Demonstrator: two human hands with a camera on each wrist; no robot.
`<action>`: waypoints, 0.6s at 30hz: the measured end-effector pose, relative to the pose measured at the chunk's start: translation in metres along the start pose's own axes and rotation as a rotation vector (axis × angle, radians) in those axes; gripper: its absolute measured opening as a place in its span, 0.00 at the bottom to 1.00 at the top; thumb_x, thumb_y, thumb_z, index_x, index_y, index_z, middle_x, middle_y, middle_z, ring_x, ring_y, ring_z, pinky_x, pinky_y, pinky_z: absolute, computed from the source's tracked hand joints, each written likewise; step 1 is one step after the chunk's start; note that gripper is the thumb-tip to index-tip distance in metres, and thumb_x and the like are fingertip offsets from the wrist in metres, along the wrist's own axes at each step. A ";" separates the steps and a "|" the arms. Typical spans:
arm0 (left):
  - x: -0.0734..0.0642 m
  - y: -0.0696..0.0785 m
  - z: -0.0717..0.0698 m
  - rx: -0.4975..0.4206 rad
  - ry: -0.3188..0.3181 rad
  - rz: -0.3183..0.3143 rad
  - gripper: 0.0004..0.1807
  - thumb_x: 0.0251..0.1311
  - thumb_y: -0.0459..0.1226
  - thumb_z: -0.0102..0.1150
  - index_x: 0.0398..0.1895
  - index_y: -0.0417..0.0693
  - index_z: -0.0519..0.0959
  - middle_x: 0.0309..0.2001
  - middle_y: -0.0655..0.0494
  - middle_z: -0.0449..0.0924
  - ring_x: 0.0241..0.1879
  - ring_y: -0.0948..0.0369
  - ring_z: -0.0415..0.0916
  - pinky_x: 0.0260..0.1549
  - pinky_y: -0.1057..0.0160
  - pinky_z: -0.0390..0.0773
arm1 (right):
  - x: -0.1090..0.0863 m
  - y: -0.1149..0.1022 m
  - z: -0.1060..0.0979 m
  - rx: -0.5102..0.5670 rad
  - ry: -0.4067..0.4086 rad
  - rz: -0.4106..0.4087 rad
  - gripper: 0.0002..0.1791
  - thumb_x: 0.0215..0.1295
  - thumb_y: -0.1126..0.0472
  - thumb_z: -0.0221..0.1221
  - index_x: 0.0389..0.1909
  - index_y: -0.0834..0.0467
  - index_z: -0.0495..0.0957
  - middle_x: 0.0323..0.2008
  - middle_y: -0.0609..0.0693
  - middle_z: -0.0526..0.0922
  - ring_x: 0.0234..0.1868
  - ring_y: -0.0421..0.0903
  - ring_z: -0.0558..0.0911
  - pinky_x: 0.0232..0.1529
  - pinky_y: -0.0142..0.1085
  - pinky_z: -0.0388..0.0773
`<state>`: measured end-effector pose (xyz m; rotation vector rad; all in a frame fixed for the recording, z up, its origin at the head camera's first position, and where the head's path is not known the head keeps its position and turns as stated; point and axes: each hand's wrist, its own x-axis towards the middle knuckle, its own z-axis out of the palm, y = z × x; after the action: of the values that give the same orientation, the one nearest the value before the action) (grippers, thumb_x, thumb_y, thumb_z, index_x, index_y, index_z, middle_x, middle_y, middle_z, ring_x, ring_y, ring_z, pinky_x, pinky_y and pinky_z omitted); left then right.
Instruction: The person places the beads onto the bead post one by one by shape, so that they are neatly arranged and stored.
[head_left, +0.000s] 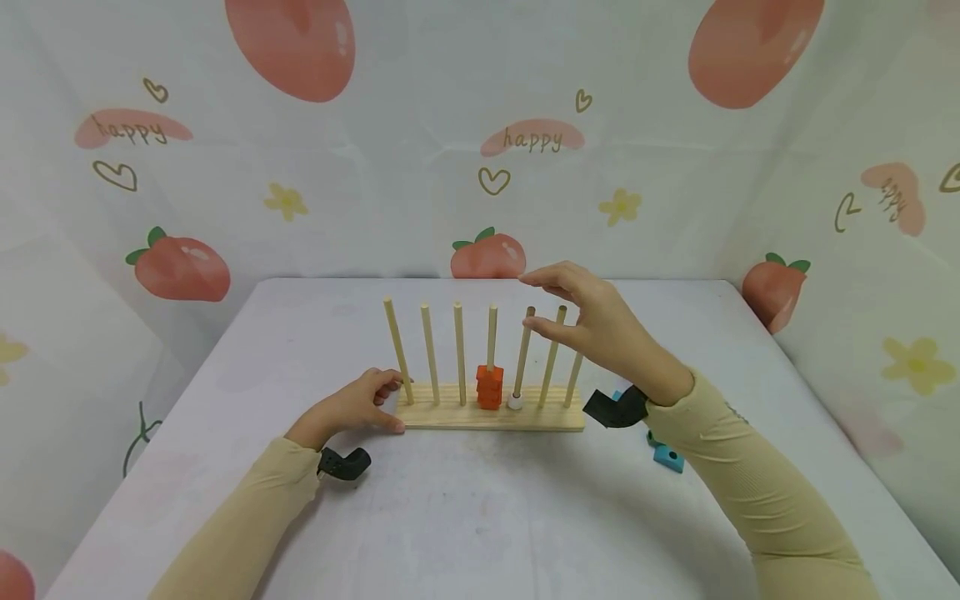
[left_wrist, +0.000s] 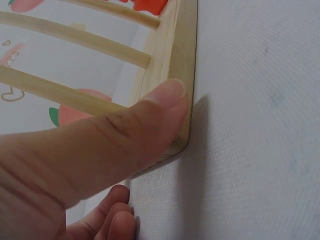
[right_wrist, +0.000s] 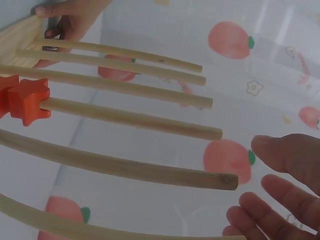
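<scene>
A wooden peg board [head_left: 450, 422] with a row of several upright pegs stands on the table. My left hand [head_left: 360, 403] grips its left end, thumb at the front edge and fingers behind. In the left wrist view that thumb [left_wrist: 145, 117] presses on the board's edge. Orange star-shaped beads [head_left: 490, 388] are stacked low on the middle peg. On the peg [head_left: 523, 358] to their right, a small white bead [head_left: 515, 401] sits at the bottom. Around that peg's top my right hand [head_left: 600, 321] hovers, thumb and fingers apart; the right wrist view shows nothing between them.
Blue blocks [head_left: 668, 457] lie on the table to the right, partly hidden by the right forearm. A dark wrist mount [head_left: 617, 408] hangs near the board's right end. Behind the table is a patterned cloth [head_left: 375, 217].
</scene>
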<state>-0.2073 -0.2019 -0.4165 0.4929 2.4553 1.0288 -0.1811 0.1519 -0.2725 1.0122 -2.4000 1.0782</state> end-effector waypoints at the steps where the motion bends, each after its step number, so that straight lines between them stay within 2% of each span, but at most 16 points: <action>1: 0.000 0.000 0.000 -0.002 0.000 0.000 0.41 0.45 0.38 0.77 0.62 0.35 0.67 0.55 0.37 0.64 0.52 0.48 0.65 0.55 0.49 0.68 | 0.000 0.000 0.000 0.016 0.009 -0.007 0.27 0.54 0.67 0.69 0.56 0.62 0.74 0.52 0.52 0.78 0.55 0.46 0.77 0.60 0.35 0.73; 8: 0.000 -0.003 0.001 -0.012 -0.002 -0.001 0.41 0.45 0.37 0.77 0.62 0.35 0.67 0.55 0.37 0.64 0.51 0.49 0.64 0.54 0.50 0.68 | -0.010 0.000 -0.002 0.224 0.146 -0.057 0.26 0.53 0.77 0.65 0.55 0.67 0.74 0.54 0.55 0.78 0.56 0.48 0.76 0.59 0.35 0.72; 12: 0.000 -0.003 0.001 -0.016 0.001 -0.003 0.40 0.44 0.37 0.77 0.61 0.35 0.67 0.54 0.38 0.64 0.51 0.50 0.63 0.53 0.51 0.68 | -0.019 -0.001 -0.007 0.275 0.208 -0.084 0.26 0.53 0.80 0.63 0.55 0.69 0.73 0.54 0.52 0.77 0.57 0.48 0.76 0.61 0.34 0.71; 18: 0.000 -0.004 0.001 -0.010 0.002 0.001 0.40 0.45 0.37 0.76 0.61 0.35 0.67 0.55 0.38 0.64 0.52 0.49 0.64 0.54 0.50 0.68 | -0.035 0.003 -0.015 0.341 0.283 -0.103 0.26 0.52 0.85 0.60 0.54 0.74 0.72 0.53 0.57 0.78 0.57 0.46 0.77 0.61 0.34 0.71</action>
<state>-0.2076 -0.2039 -0.4196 0.4908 2.4508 1.0415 -0.1585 0.1811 -0.2834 0.9952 -1.9603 1.5142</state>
